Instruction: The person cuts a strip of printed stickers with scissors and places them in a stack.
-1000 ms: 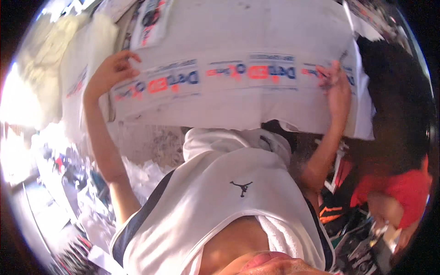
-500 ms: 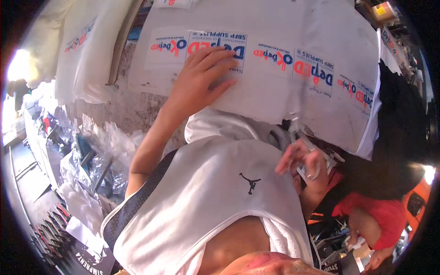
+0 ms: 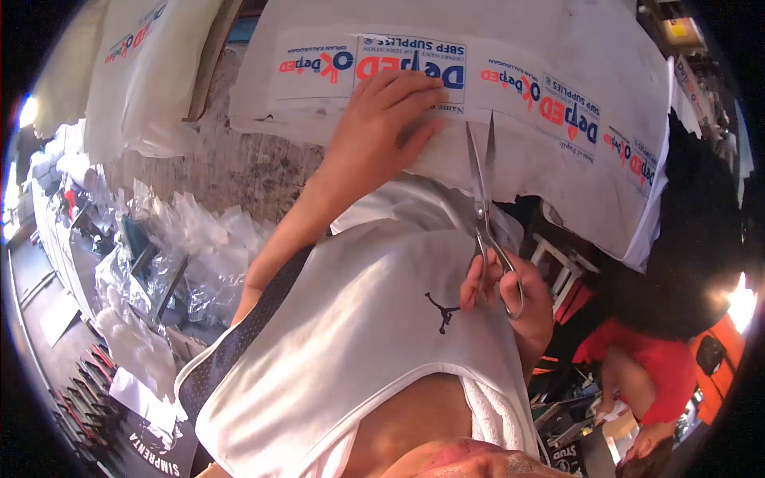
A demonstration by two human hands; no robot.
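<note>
A wide white printed sheet, with rows of blue and red print, covers the work surface in front of me. My left hand lies on it, palm down with fingers apart, over a printed block. In my right hand is a pair of metal scissors, with fingers through the handle loops. The blades stand a little apart and point away from me, above the sheet's near edge. I cannot tell whether the blades touch the sheet.
More white printed sheeting hangs at the far left. Below it, crumpled clear plastic and white scraps are heaped beside a worn tabletop. A person in a red shirt is bent down at the lower right. Dark cloth lies beyond the sheet's right edge.
The scissors have come up and left, their blades now spread above the sheet's near edge. My left hand and the sheet's print appear shifted slightly to the right in the picture.
</note>
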